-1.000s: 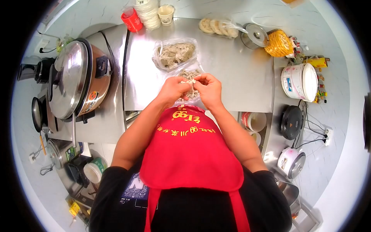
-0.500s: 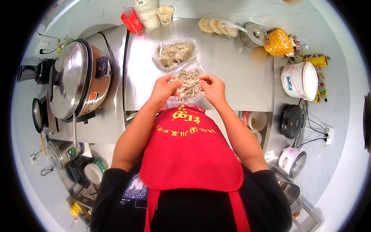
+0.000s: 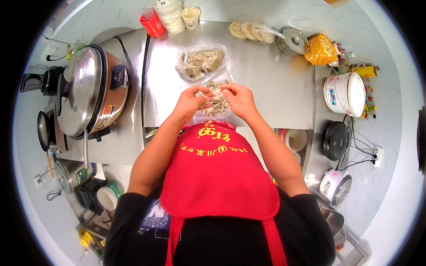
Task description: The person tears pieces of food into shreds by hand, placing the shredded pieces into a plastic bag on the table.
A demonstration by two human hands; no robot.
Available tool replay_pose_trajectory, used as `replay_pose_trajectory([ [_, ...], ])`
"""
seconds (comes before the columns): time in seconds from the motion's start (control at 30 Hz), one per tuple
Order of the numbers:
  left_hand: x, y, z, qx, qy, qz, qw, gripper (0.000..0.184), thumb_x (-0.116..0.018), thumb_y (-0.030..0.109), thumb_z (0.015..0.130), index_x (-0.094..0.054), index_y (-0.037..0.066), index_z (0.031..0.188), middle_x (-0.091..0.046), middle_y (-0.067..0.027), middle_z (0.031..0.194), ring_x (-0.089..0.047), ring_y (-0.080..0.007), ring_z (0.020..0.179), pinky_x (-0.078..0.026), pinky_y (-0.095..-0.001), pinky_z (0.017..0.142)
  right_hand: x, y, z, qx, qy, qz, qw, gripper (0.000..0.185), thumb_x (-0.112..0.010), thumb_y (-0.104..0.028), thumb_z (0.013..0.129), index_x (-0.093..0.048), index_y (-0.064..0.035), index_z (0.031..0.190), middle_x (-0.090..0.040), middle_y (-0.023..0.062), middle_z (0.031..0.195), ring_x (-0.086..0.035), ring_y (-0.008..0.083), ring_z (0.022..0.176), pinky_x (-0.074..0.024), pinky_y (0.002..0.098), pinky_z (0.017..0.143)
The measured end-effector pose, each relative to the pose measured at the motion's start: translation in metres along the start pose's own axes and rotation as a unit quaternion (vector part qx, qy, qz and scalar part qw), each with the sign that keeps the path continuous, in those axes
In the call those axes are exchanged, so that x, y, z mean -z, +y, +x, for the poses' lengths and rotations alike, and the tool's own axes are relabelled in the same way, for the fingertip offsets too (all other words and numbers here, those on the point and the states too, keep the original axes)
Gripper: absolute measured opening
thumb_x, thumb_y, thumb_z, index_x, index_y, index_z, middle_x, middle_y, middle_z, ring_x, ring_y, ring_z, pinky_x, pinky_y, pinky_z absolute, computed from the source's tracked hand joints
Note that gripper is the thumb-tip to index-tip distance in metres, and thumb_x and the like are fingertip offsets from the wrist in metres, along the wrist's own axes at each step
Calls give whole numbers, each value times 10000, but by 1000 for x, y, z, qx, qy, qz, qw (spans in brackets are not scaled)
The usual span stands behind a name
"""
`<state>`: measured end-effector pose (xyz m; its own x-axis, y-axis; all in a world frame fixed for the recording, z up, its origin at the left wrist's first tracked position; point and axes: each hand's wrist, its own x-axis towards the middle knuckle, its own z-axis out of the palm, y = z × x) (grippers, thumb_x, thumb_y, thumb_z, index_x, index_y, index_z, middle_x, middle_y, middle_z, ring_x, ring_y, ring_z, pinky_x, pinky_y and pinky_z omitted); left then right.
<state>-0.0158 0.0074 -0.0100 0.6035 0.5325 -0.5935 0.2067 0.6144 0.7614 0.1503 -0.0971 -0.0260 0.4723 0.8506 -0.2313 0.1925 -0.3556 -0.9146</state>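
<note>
A clear plastic bag (image 3: pixel 199 116) lies spread near the front edge of the steel table, holding a pile of greyish-white shredded strips (image 3: pixel 218 104) of food. Over the pile's left side my left hand (image 3: pixel 194 103) is closed, its curled fingers on some pale strips. My right hand (image 3: pixel 240 100) pinches at the pile's upper right; thumb and fingertips meet around a bit of the strips, partly hidden. Just behind sits a second clear bag (image 3: pixel 179 66) with larger greyish-brown clumps (image 3: pixel 202 62) of similar food, touched by neither hand.
A large lidded cooker (image 3: pixel 82 93) stands at the left. Along the back are a red holder (image 3: pixel 152 26), a paper cup (image 3: pixel 191 17), bagged flatbreads (image 3: pixel 248 32) and a lidded metal pot (image 3: pixel 293 41). At right are a white tub (image 3: pixel 344 93) and a black round appliance (image 3: pixel 335 139).
My right hand has moved a little left over the strips, closer to my left hand. My left hand has barely shifted, and the bags stay in place.
</note>
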Motion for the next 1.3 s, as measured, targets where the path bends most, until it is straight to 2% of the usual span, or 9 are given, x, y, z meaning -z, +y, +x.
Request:
replay_pose_trajectory([
  [0.2, 5, -3, -1, -15, -53, -48, 997, 361, -547, -45, 899, -497, -26, 1255, -572, -167, 1217, -607, -236, 1089, -531, -353, 932, -7, -21, -7, -72, -61, 152, 984, 229, -639, -138, 888, -680, 10, 1059, -725, 83, 928, -652, 124, 795, -517, 277, 734],
  [0.3, 6, 1, -6, -3, -77, -2, 997, 412, -547, -50, 900, -474, -16, 1303, -576, -147, 1220, -587, -227, 1115, -502, -341, 947, -6, -34, -15, -8, -93, 108, 990, 219, -658, -124, 878, -674, 23, 1038, -708, 75, 940, -632, 116, 777, -511, 273, 709],
  [0.4, -4, -1, -10, -84, -120, -10, 989, 462, -556, -51, 896, -444, -9, 1343, -568, -135, 1234, -581, -215, 1107, -500, -320, 913, -9, -42, -16, -48, -128, 102, 985, 184, -680, -98, 861, -666, 24, 997, -685, 74, 922, -624, 117, 776, -504, 274, 687],
  [0.47, -10, -5, -8, -177, -47, 47, 982, 445, -591, -38, 886, -477, -11, 1315, -601, -136, 1171, -611, -203, 1037, -521, -311, 862, -8, -34, -11, -68, -145, 133, 978, 167, -689, -84, 853, -658, 18, 981, -675, 78, 916, -629, 126, 790, -502, 274, 679],
  [0.5, -9, -1, -9, -178, -47, 47, 982, 445, -591, -38, 886, -477, -11, 1315, -601, -136, 1171, -611, -203, 1037, -521, -311, 862, -8, -34, -9, -87, -163, 165, 969, 153, -698, -71, 846, -651, 13, 965, -666, 82, 910, -633, 134, 803, -500, 274, 671],
  [0.57, -6, 8, -10, -138, -7, 247, 959, 349, -618, 4, 896, -546, -28, 1236, -647, -115, 1060, -642, -176, 916, -543, -297, 792, -7, -34, -10, -103, -160, 206, 960, 146, -700, -63, 842, -645, 6, 958, -663, 82, 902, -635, 139, 800, -501, 274, 670],
  [0.77, -12, 24, -18, -36, -27, 81, 996, 218, -611, 71, 931, -616, -30, 1124, -677, -82, 914, -649, -135, 800, -550, -276, 727, -7, -31, -10, -102, -144, 274, 946, 136, -687, -23, 834, -623, 9, 950, -657, 75, 868, -625, 130, 748, -502, 254, 638],
  [1.0, -1, 12, -9, -72, -16, 54, 996, 201, -581, 39, 922, -602, -35, 1108, -679, -104, 924, -662, -156, 808, -548, -279, 732, 4, -26, -9, -128, -61, 319, 937, 97, -641, 8, 808, -626, 14, 904, -631, 58, 757, -581, 117, 618, -488, 243, 574],
  [1.3, 17, -1, -3, -32, 21, -1, 999, 226, -530, -19, 883, -601, -26, 1098, -651, -114, 1004, -649, -179, 881, -535, -286, 747, 10, -10, -10, -82, -28, 295, 951, 99, -647, -14, 834, -617, 5, 926, -626, 48, 769, -586, 102, 642, -494, 230, 587],
])
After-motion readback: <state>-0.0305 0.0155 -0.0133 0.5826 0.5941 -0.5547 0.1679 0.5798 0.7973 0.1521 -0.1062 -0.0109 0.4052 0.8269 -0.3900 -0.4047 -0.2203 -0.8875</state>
